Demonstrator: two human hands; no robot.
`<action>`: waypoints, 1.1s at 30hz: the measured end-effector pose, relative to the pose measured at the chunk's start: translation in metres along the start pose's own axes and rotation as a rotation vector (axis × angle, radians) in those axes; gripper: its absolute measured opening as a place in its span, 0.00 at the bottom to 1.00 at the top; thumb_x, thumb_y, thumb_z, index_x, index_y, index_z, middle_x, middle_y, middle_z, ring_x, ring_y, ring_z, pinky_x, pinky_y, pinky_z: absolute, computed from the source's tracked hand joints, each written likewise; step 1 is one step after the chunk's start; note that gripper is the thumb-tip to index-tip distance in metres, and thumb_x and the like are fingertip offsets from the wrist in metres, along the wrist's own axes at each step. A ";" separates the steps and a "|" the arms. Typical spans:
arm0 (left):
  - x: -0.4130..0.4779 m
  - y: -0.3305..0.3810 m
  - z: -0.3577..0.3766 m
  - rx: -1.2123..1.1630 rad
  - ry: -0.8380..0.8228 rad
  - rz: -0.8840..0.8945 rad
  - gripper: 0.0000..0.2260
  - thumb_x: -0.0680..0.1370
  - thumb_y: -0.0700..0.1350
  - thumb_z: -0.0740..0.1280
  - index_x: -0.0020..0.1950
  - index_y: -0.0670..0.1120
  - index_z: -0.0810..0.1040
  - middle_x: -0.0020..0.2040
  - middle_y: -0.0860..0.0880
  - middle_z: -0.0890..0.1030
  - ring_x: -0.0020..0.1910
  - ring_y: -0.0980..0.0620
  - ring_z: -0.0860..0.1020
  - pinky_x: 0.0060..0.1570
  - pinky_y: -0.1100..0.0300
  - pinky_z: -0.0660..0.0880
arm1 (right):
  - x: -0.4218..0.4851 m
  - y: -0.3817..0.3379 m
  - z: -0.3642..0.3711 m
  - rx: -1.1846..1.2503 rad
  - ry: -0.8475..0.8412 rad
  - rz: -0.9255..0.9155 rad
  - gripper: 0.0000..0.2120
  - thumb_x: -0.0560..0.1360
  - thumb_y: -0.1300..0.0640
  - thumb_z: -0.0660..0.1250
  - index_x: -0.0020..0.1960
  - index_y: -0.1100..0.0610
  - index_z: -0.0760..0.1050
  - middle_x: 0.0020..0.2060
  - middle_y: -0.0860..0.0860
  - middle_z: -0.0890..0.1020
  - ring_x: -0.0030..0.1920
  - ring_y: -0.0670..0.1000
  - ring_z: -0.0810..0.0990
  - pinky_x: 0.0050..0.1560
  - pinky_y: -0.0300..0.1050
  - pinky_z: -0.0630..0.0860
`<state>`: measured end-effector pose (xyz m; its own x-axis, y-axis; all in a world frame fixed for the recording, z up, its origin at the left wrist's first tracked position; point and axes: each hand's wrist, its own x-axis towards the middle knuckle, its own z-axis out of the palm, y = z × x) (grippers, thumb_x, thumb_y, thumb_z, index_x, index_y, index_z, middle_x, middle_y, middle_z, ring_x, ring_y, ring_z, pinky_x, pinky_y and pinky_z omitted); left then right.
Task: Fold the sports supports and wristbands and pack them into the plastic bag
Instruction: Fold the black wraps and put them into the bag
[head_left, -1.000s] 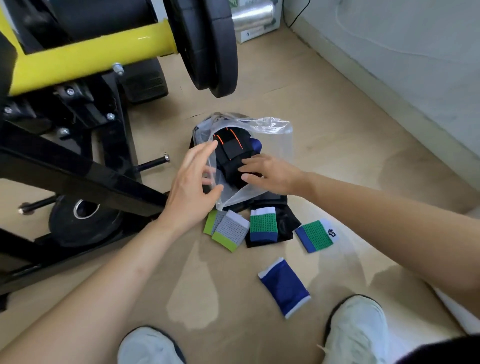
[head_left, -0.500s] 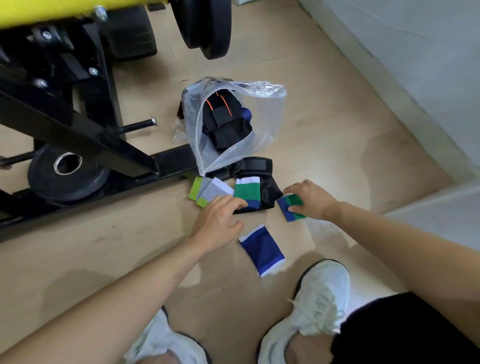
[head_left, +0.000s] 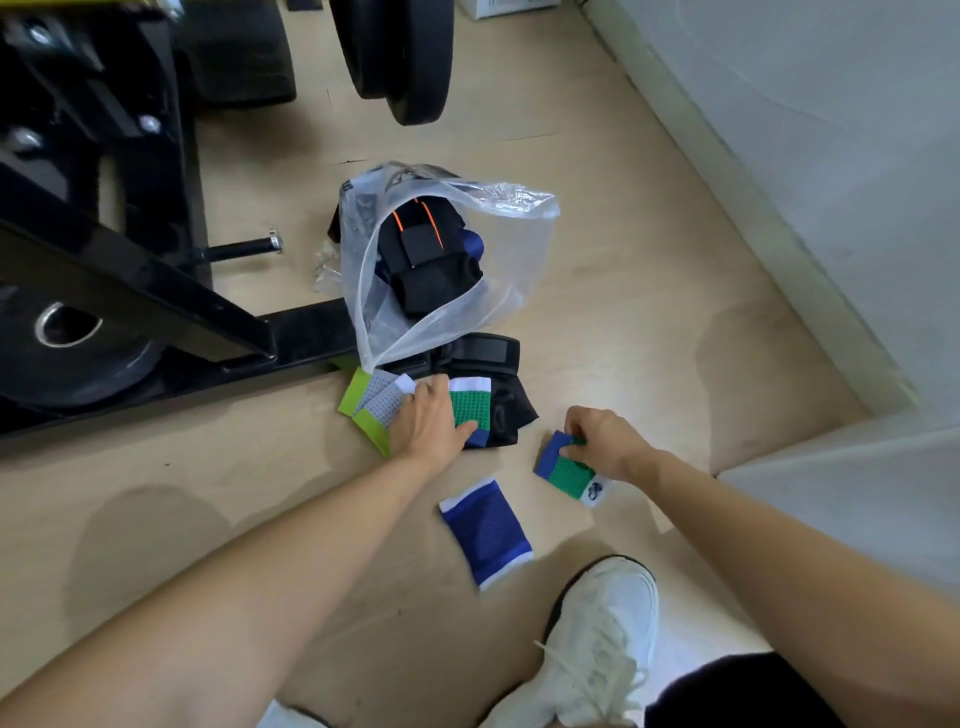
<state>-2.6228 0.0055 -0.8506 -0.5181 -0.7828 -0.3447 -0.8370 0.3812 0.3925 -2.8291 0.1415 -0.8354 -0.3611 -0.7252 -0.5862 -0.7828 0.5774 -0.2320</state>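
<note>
Diagonally, right hand (head_left: 602, 441) pinches green wristband (head_left: 569, 473), blue end up-left

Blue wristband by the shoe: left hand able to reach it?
Probably yes. The blue wristband lies alone on the floor near the left hand, nothing over it. That hand only rests on the grey wristband; the right hand pinches a green wristband.

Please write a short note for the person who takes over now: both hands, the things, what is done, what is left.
Left hand rests on the grey-lime wristbands and the green wristband. Right hand pinches the logo wristband.
Done: one black support in the open plastic bag.
Left: those wristbands, the blue wristband and the second black support, all outside the bag.
</note>
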 end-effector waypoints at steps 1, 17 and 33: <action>0.001 0.000 0.000 -0.028 -0.007 0.006 0.27 0.76 0.54 0.73 0.69 0.46 0.67 0.64 0.42 0.75 0.60 0.39 0.76 0.50 0.47 0.75 | -0.003 0.000 -0.005 0.040 -0.006 0.027 0.09 0.77 0.53 0.69 0.49 0.54 0.70 0.47 0.53 0.79 0.47 0.55 0.80 0.43 0.47 0.77; -0.058 -0.035 -0.027 0.042 -0.051 -0.231 0.17 0.75 0.41 0.70 0.62 0.45 0.71 0.60 0.43 0.77 0.58 0.41 0.78 0.47 0.52 0.72 | -0.052 -0.036 -0.032 0.482 0.151 0.160 0.10 0.76 0.63 0.66 0.56 0.55 0.78 0.44 0.55 0.79 0.45 0.56 0.78 0.45 0.44 0.73; 0.003 -0.020 0.012 -0.121 0.069 0.232 0.28 0.73 0.53 0.73 0.71 0.51 0.72 0.62 0.53 0.76 0.62 0.52 0.75 0.62 0.54 0.73 | 0.059 -0.050 -0.015 0.364 0.223 -0.076 0.38 0.72 0.46 0.74 0.77 0.49 0.61 0.72 0.53 0.70 0.68 0.60 0.68 0.70 0.51 0.64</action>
<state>-2.6101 0.0013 -0.8697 -0.6768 -0.7147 -0.1764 -0.6680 0.4956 0.5550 -2.8185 0.0639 -0.8467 -0.4413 -0.8112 -0.3836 -0.5962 0.5845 -0.5504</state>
